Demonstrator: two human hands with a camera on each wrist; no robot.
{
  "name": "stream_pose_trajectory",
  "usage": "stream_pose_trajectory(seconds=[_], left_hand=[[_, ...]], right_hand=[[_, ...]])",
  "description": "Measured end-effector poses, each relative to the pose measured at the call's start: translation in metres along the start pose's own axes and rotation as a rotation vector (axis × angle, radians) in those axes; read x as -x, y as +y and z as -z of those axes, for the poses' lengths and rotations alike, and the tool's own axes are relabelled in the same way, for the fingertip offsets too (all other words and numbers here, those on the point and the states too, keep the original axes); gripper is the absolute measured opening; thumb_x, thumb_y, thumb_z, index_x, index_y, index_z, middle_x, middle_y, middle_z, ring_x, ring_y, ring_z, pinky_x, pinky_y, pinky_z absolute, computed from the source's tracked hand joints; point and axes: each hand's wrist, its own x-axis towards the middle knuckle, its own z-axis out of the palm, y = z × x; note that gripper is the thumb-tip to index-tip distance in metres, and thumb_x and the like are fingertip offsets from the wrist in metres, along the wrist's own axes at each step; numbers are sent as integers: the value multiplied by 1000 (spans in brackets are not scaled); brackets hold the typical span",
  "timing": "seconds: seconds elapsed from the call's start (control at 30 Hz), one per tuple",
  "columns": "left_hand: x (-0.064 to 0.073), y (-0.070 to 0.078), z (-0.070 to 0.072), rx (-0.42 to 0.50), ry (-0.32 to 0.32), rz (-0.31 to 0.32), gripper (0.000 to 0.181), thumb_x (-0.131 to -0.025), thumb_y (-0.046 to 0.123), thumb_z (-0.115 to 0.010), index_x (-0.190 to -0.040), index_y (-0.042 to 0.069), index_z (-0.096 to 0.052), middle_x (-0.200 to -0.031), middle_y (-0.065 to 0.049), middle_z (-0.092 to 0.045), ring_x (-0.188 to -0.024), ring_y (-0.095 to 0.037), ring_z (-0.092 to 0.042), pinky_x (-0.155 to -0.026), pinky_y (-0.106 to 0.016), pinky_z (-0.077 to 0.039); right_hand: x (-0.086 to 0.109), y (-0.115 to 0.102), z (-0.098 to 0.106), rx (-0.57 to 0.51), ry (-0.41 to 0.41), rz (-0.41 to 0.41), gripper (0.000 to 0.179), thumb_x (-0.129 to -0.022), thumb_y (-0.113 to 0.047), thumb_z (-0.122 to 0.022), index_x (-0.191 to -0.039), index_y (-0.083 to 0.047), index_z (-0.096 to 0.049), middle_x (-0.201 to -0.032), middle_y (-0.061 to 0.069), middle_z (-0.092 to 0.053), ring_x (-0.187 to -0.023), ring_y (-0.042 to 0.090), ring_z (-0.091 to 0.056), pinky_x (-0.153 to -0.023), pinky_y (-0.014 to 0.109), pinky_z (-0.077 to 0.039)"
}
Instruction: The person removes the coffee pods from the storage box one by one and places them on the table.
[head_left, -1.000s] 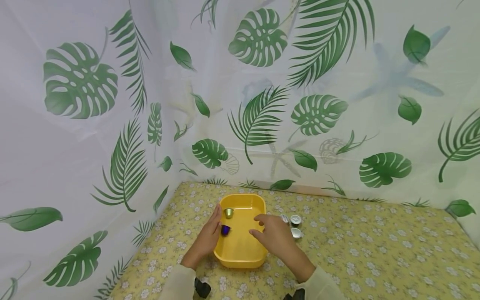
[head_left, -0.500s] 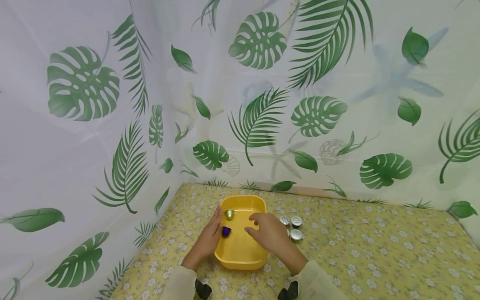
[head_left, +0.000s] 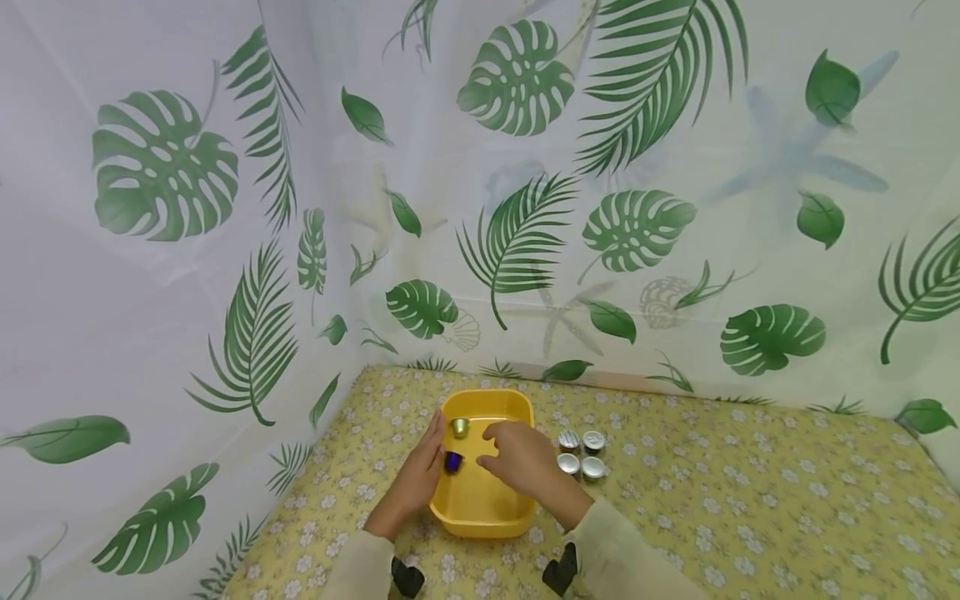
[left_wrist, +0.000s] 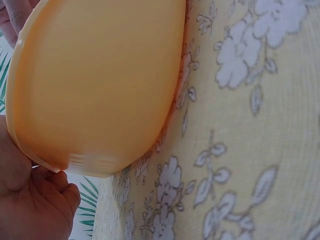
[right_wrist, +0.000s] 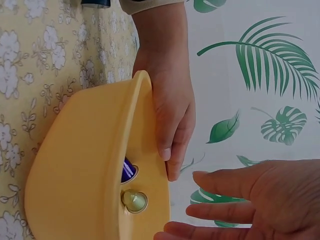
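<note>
A yellow plastic basin [head_left: 487, 500] stands on the flowered cloth. Inside it, near its left wall, lie a light green coffee capsule [head_left: 460, 427] and a dark blue coffee capsule [head_left: 453, 461]; both also show in the right wrist view. My left hand [head_left: 418, 475] holds the basin's left rim, and the left wrist view has its fingers [left_wrist: 70, 196] bent beneath the rim. Over the right half of the basin hovers my right hand [head_left: 528, 460], thumb and fingers apart with nothing between them. From the right wrist view, this right hand [right_wrist: 280, 205] appears above the rim.
Several coffee capsules [head_left: 581, 454] with silvery lids facing up stand in a cluster just right of the basin. The flowered tablecloth [head_left: 750, 500] extends to the right. White sheets [head_left: 660, 208] printed with green leaves hang behind and at the left.
My right hand has moved left over the basin, bringing the whole cluster of capsules on its right into sight. My left hand stays at the rim.
</note>
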Motion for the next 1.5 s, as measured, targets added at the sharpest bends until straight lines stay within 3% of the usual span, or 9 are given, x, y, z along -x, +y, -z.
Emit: stream_pose_trajectory(seconds=[0.2,0.57,0.83,1.07,1.27,1.4,1.5], left_hand=[[1,-2,-1,6,-1,-11,54,-111,3,-33,-160,-4,-11,-168,-16,2,-154,-39,-11,-120,-57,-21],[-2,-2,1,7,14,-30,53,-111,3,-33,-160,-5,-13,-168,-16,1,-153,-39,-11,-120,-56,-20],[0,-6,-2,4,-18,-10,55,-111,4,-33,-161,-2,-10,-168,-13,4,-154,-36,-9,-121,-54,-19],[-3,-3,0,9,6,-20,54,-112,4,-33,-160,-4,-11,-168,-15,2,-154,-37,-10,-121,-56,-19],[-3,-4,-1,-2,10,-27,54,-111,2,-32,-160,-5,-10,-168,-17,1,-154,-38,-11,-120,-57,-20],[-3,-4,0,5,9,-32,54,-111,2,-32,-160,-4,-10,-168,-17,0,-154,-38,-11,-120,-56,-19],[-3,-2,1,10,9,-27,55,-111,2,-32,-161,-3,-10,-169,-17,0,-154,-37,-11,-121,-55,-19]], right_hand=[[-5,-7,-1,6,-84,22,39,-90,-29,-80,-120,-4,-73,-118,9,-73,-98,26,-70,-78,42,-59],[-25,-11,-2,5,-127,65,34,-91,-24,-79,-117,-3,-74,-117,9,-73,-102,27,-69,-86,42,-58],[-38,-5,-12,-28,-168,40,30,-91,-23,-79,-110,0,-75,-107,11,-74,-85,21,-69,-77,37,-58],[-47,-3,-20,-31,-187,21,32,-92,-22,-77,-113,3,-74,-99,10,-74,-71,17,-64,-67,32,-54],[-52,-2,-28,-30,-196,33,34,-92,-19,-77,-117,2,-71,-109,13,-73,-85,23,-69,-71,35,-55],[-56,-1,-33,-37,-188,31,32,-91,-18,-77,-116,2,-71,-107,13,-73,-82,23,-68,-69,36,-53],[-59,1,-36,-29,-198,45,35,-92,-18,-77,-120,2,-70,-111,13,-73,-90,26,-69,-76,39,-56]])
